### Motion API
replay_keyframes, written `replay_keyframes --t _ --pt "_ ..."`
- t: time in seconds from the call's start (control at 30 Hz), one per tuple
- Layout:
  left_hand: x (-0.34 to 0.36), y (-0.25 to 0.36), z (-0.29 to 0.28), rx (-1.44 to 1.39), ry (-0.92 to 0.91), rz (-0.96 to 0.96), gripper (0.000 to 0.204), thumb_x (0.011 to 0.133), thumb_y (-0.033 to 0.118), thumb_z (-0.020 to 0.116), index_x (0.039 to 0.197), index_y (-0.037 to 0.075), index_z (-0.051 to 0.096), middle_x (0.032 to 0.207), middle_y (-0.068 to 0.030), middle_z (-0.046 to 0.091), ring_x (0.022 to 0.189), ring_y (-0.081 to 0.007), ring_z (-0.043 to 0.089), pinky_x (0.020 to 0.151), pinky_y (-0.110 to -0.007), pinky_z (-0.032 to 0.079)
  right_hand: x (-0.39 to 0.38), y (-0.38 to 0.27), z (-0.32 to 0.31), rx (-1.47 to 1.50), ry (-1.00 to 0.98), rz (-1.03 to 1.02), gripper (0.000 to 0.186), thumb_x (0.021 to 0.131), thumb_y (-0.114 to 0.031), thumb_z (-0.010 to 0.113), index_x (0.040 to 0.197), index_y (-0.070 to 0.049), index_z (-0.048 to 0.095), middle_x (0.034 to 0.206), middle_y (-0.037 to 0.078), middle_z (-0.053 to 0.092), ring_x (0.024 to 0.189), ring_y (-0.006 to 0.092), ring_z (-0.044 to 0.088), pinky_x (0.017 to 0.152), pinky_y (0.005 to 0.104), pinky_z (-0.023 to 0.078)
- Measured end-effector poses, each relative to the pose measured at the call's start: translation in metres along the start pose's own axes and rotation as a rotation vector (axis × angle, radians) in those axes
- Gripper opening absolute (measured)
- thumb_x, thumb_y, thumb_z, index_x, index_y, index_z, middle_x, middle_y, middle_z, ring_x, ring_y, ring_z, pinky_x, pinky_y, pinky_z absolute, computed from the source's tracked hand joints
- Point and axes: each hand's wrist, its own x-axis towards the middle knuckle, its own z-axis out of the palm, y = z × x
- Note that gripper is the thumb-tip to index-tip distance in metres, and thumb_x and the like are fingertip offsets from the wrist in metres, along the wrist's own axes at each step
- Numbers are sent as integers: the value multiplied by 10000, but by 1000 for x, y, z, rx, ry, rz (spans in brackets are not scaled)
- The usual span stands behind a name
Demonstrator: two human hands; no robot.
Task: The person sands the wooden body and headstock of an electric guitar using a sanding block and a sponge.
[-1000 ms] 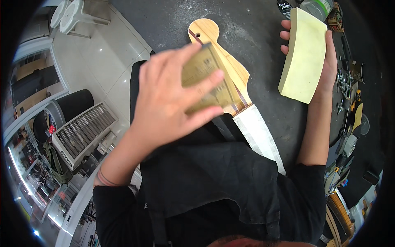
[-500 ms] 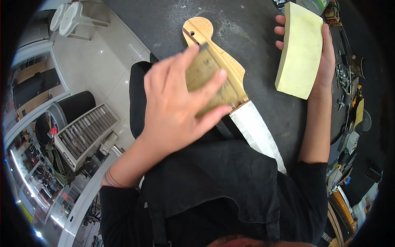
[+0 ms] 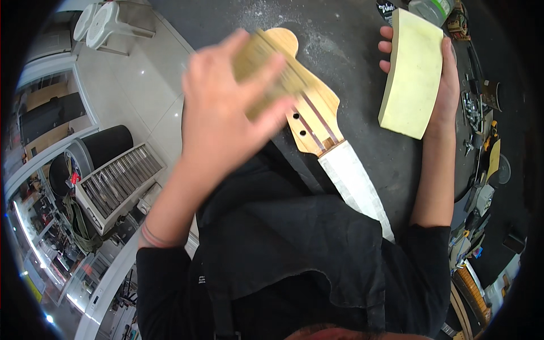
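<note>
My left hand (image 3: 226,107), blurred by motion, grips an olive sandpaper sheet (image 3: 252,56) over the upper part of a pale wooden guitar headstock (image 3: 323,113). The headstock has dark lengthwise stripes and small round holes; its tip shows beyond the sheet. The neck below it is covered in whitish strips, probably tape (image 3: 351,181), and its lower end disappears at my black apron (image 3: 289,238). At the right, my right hand (image 3: 445,107) holds a pale yellow, slightly curved block (image 3: 411,73) above the bench, fingers wrapped round its sides.
The dark workbench (image 3: 374,158) carries powdery dust, a clear green-labelled container (image 3: 430,10) and scattered tools and metal parts (image 3: 470,113) along the right. At left are white plastic stools (image 3: 102,28), a tiled floor, a black cylinder (image 3: 110,141) and a slatted metal unit (image 3: 119,187).
My left hand and the sheet have moved up and left along the headstock, uncovering its holes and stripes. My right hand with the block has shifted only slightly.
</note>
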Motion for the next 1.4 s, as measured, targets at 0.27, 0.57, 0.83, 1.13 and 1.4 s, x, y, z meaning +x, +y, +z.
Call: replay_keyframes --t 0.27,0.57,0.83,1.13,1.4 --pt "9 -10 4 11 62 3 653 873 370 982 1498 242 843 1660 -243 633 1392 -447 596 1203 -563 479 2 -4 1 7 7 23 861 1263 -608 277 1693 97 523 1605 321 671 1359 385 763 1120 502 664" --pt "19 0 10 31 99 18 672 824 420 1010 1460 261 866 1684 -219 621 1390 -440 586 1202 -549 475 2 -5 5 -14 49 18 876 1259 -627 282 1685 97 530 1595 320 679 1345 379 768 1109 508 666" --pt "29 -5 14 14 118 44 611 859 428 987 1427 227 883 1665 -202 636 1366 -420 606 1173 -544 496 2 -3 2 35 27 29 881 1256 -636 296 1680 99 533 1593 317 682 1337 377 770 1108 509 664" --pt "24 7 10 -9 67 54 644 861 445 975 1459 235 860 1625 -204 659 1354 -421 604 1154 -529 505 2 -2 8 -12 75 26 882 1255 -641 297 1677 95 539 1564 308 706 1318 364 781 1097 500 669" --pt "23 -10 15 -11 115 44 655 855 440 991 1462 234 857 1654 -218 630 1345 -437 598 1152 -545 508 1 -2 12 -76 99 12 886 1255 -645 287 1665 93 554 1558 306 710 1307 355 786 1091 494 672"
